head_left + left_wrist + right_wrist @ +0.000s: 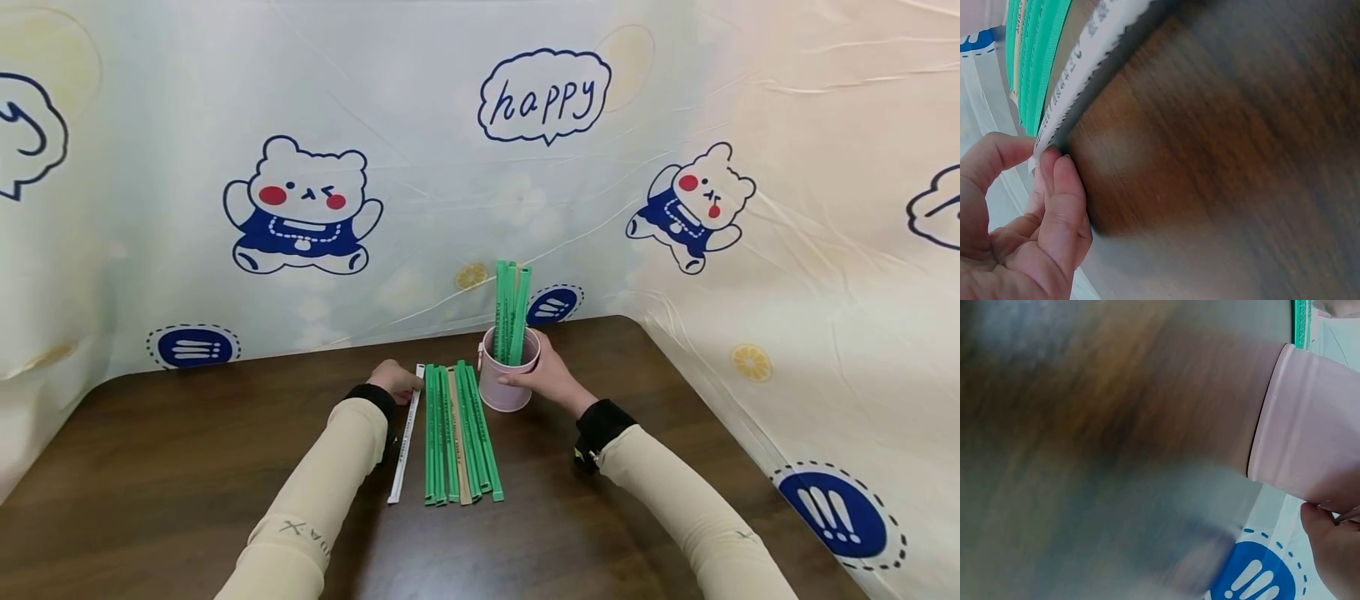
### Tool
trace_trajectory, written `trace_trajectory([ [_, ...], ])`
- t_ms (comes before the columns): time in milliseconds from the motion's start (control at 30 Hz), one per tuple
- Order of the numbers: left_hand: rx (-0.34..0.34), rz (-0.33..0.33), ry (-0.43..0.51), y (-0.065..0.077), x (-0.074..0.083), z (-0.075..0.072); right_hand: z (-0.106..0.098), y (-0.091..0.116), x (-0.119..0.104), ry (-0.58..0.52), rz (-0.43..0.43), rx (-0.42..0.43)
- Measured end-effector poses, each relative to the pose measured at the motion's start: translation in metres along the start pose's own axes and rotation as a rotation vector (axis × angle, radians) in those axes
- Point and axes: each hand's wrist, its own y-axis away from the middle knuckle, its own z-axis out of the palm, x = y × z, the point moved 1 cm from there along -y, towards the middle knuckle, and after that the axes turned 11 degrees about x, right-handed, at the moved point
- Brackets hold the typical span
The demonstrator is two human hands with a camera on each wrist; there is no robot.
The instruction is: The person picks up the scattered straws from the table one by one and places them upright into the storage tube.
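Left hand [393,381], forearm toward one o'clock, pinches the white wrapped straw [405,446] at its twelve-o'clock end, on the desk [187,467], at nine o'clock from green wrapped straws [431,442]; right hand [553,375] clasps the pink bucket [501,390] at its three-o'clock side.

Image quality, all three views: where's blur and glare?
Head: mostly crisp, soft sheen on the dark tabletop near the bottom edge; left wrist: white straw in close-up, tabletop blurred toward upper right, pale glare along the bottom; right wrist: tabletop smeared, hazy reflections, pink bucket clearer.
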Motion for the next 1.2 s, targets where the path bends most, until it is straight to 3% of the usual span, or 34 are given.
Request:
trace_trajectory([
  [100, 0.002, 0.001, 0.012, 0.005, 0.0, -0.001, 0.001, 0.001, 0.002, -0.001, 0.008, 0.007],
  [367, -0.049, -0.001, 0.098, -0.007, -0.007, -0.005, 0.005, 0.001, 0.003, -0.013, 0.025, 0.023],
  [567, -0.1, 0.026, 0.196, -0.002, 0.019, -0.026, 0.006, 0.002, 0.003, -0.017, 0.033, 0.025],
  [600, -0.135, 0.07, 0.262, -0.018, 0.018, -0.027, 0.006, 0.002, 0.002, -0.018, 0.034, 0.025],
  [700, -0.15, 0.105, 0.334, -0.017, 0.045, -0.04, 0.005, 0.003, 0.001, -0.027, 0.036, 0.028],
  [767, -0.117, 0.133, 0.354, -0.009, 0.068, -0.048, 0.004, 0.003, 0.001, -0.029, 0.036, 0.029],
  [800, -0.101, 0.151, 0.355, -0.003, 0.08, -0.052, 0.004, 0.003, 0.001, -0.029, 0.036, 0.03],
  [833, -0.056, 0.133, 0.311, 0.017, 0.1, -0.058, 0.004, 0.003, 0.001, -0.03, 0.036, 0.029],
  [933, -0.041, 0.187, 0.359, 0.029, 0.128, -0.07, 0.004, 0.004, 0.001, -0.028, 0.025, 0.026],
  [1067, 0.001, 0.224, 0.501, 0.035, 0.152, -0.078, 0.004, 0.004, 0.001, -0.036, 0.014, 0.027],
  [1200, 0.089, 0.285, 0.596, 0.037, 0.166, -0.072, 0.005, 0.005, 0.002, -0.049, 0.009, 0.027],
])
